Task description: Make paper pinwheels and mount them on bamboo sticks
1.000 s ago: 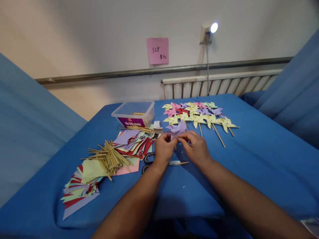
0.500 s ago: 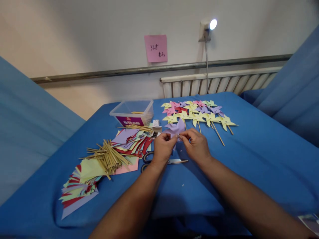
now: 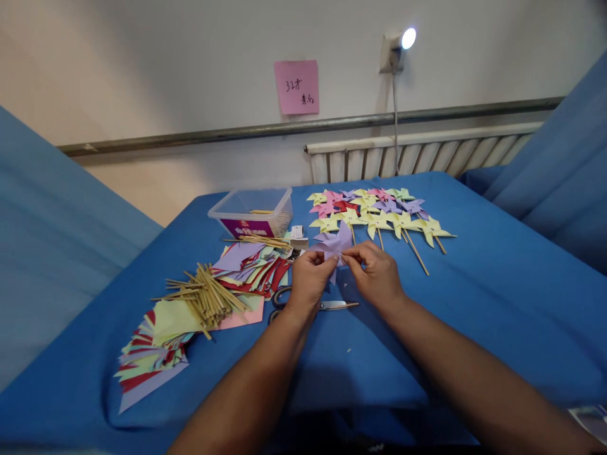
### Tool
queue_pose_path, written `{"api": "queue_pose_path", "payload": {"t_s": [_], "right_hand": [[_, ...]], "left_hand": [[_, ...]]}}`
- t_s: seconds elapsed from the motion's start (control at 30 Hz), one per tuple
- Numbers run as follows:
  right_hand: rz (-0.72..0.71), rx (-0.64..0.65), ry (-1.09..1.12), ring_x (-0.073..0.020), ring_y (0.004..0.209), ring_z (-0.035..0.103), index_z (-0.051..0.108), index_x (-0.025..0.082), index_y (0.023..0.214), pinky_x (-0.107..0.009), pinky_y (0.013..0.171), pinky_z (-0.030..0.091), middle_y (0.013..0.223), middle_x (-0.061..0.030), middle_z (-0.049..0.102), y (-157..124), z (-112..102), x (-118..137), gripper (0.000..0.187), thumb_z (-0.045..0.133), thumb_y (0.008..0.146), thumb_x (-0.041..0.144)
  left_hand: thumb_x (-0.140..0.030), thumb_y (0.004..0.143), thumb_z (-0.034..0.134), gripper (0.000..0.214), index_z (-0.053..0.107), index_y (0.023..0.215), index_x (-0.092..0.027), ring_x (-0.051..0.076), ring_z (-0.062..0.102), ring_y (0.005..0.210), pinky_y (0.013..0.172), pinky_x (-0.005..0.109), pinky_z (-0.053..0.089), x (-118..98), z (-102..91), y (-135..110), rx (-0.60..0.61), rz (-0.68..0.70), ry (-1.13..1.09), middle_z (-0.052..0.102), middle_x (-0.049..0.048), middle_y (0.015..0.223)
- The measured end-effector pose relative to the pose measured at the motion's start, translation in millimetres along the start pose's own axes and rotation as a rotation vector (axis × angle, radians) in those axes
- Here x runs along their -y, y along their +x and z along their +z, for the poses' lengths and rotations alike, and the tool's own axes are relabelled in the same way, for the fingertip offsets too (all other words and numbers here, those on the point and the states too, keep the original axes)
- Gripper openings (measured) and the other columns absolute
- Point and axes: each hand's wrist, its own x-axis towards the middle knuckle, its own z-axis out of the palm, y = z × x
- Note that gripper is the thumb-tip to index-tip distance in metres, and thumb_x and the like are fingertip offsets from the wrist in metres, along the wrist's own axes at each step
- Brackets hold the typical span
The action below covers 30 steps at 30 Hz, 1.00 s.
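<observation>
A purple paper pinwheel (image 3: 336, 241) is held up over the middle of the table, its folded blades pointing away from me. My left hand (image 3: 310, 278) pinches it from the left, thumb near its centre. From the right, my right hand (image 3: 374, 272) has thumb and forefinger pressed together at the pinwheel's middle; whatever small thing sits between them is too small to make out. Scissors (image 3: 334, 305) lie on the table below, their dark handles partly behind my left wrist.
Finished pinwheels (image 3: 377, 221) on sticks lie in rows at the back. To the left are piled wooden sticks (image 3: 211, 297), a stack of coloured paper (image 3: 251, 268), fanned paper strips (image 3: 152, 360) and a clear plastic box (image 3: 256, 208). A small white box (image 3: 297, 232) stands beside it.
The view has shifted very slightly. Both hands stay at the purple pinwheel, with only a slight change in the right fingers at its centre.
</observation>
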Motion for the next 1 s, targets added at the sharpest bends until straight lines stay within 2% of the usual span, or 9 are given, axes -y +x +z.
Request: {"api": "queue_pose_path", "payload": {"t_s": [0.23, 0.53, 0.8, 1.0], "right_hand": [[0.023, -0.021, 0.026, -0.0175, 0.075, 0.062, 0.068, 0.020, 0.083, -0.029, 0.070, 0.047, 0.081, -0.0035, 0.066, 0.0, 0.4, -0.3, 0.011, 0.058, 0.087, 0.024], [0.085, -0.015, 0.075, -0.0173, 0.074, 0.063, 0.068, 0.022, 0.080, -0.030, 0.069, 0.048, 0.079, -0.0022, 0.066, -0.3, 1.3, -0.9, 0.012, 0.059, 0.086, 0.027], [0.123, -0.015, 0.117, -0.0169, 0.072, 0.062, 0.069, 0.022, 0.079, -0.030, 0.068, 0.049, 0.079, -0.0019, 0.066, -0.5, 0.8, -0.2, 0.012, 0.060, 0.084, 0.027], [0.155, -0.040, 0.184, -0.0150, 0.066, 0.060, 0.069, 0.021, 0.078, -0.028, 0.064, 0.048, 0.075, -0.0012, 0.065, -0.2, 1.2, 0.8, 0.011, 0.061, 0.083, 0.026]], "left_hand": [[-0.033, 0.059, 0.074, 0.027, 0.055, 0.053, -0.014, 0.006, 0.033, 0.048, 0.046, 0.021, 0.025, -4.7, -0.4, -3.4, 0.027, 0.047, 0.076, 0.041, -0.0060, 0.050], [-0.029, 0.065, 0.069, 0.015, 0.066, 0.063, -0.014, 0.009, 0.041, 0.052, 0.051, 0.021, 0.034, -10.2, -0.9, -7.3, 0.022, 0.178, 0.198, 0.054, -0.0035, 0.056], [-0.032, 0.064, 0.070, 0.017, 0.069, 0.067, -0.014, 0.010, 0.045, 0.054, 0.053, 0.022, 0.035, -8.6, -1.7, -7.5, 0.033, 0.179, 0.195, 0.058, -0.0020, 0.058], [-0.031, 0.064, 0.070, 0.018, 0.065, 0.062, -0.014, 0.009, 0.043, 0.052, 0.051, 0.021, 0.033, -9.1, -0.5, -8.1, 0.040, 0.152, 0.175, 0.055, -0.0029, 0.056]]}}
